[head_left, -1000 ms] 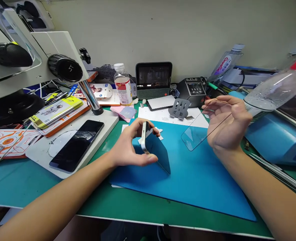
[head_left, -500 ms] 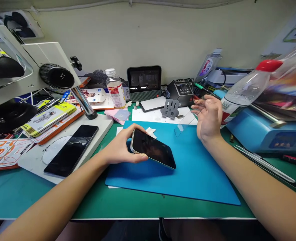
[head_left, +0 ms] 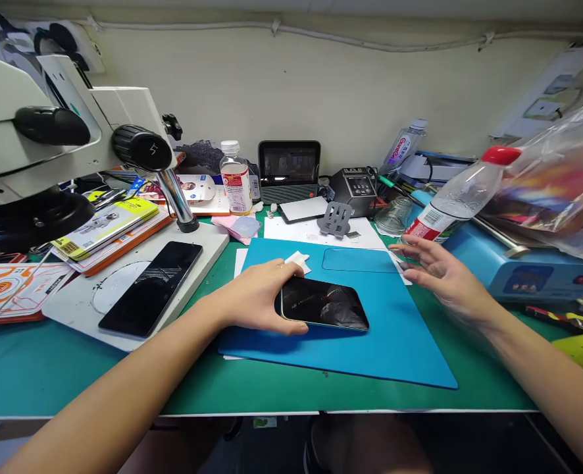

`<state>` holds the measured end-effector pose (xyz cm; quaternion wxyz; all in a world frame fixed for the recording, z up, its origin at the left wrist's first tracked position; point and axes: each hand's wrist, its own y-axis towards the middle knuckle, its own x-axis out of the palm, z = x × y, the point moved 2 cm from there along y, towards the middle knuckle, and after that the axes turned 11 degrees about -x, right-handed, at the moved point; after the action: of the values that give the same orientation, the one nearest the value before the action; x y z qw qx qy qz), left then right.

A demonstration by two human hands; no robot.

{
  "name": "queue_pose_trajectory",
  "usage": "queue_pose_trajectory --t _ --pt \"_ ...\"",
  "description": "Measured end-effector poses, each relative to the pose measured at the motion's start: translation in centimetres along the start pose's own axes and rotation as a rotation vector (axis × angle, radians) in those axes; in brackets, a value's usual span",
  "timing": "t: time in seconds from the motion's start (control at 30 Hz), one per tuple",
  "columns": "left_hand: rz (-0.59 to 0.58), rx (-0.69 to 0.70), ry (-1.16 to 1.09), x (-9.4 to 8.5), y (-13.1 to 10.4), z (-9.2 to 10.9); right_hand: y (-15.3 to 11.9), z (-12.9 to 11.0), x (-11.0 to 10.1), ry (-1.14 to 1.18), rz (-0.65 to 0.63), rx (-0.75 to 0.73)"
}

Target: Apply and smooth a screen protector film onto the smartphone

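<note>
My left hand grips the left end of a dark smartphone, thumb along the near edge. The phone is held a little above a blue mat, its glossy screen facing up and toward me. To the right, my right hand pinches the right end of a clear, dark-edged glass screen protector between thumb and fingers. The protector hovers over the far part of the mat, beyond the phone and apart from it. A crumpled white tissue lies just behind my left hand.
At left, another phone lies on the white base of a microscope. A bottle with a red cap leans against a blue machine at right. Behind the mat stand a grey phone holder and a small display.
My right hand has come down and turned inward, bringing the screen protector flatter over the mat. The phone has been lowered and levelled in my left hand. The camera view has shifted.
</note>
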<state>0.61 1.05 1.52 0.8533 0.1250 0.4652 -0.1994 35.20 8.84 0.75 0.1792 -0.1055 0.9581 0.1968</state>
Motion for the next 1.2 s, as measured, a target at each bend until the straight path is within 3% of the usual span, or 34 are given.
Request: queue_pose_trajectory --t 0.13,0.23,0.33,0.43,0.6,0.77,1.0,1.2 --pt "-0.02 0.06 0.069 0.2 -0.1 0.4 0.7 1.1 0.3 -0.159 -0.198 -0.022" --pt "-0.028 0.085 0.145 0.2 -0.2 0.6 1.8 0.1 1.7 -0.336 -0.282 -0.088" --pt "-0.015 0.118 0.217 0.3 -0.3 0.8 2.9 -2.5 4.7 -0.471 -0.327 -0.276" --pt "0.013 0.151 0.261 0.4 -0.4 0.8 4.1 -4.5 8.8 -0.52 -0.482 -0.503" --pt "0.013 0.143 0.232 0.1 -0.6 0.7 5.6 -4.4 13.1 -0.593 -0.658 -0.629" --pt "0.037 0.054 0.225 -0.3 -0.4 0.3 5.5 -4.1 13.7 -0.591 -0.607 -0.674" --pt "0.373 -0.123 0.15 -0.9 0.3 -1.0 5.4 -3.7 13.6 -0.644 -0.555 -0.817" --pt "0.351 -0.206 0.118 -0.5 0.7 -1.6 5.3 -3.4 13.8 -0.654 -0.536 -0.885"
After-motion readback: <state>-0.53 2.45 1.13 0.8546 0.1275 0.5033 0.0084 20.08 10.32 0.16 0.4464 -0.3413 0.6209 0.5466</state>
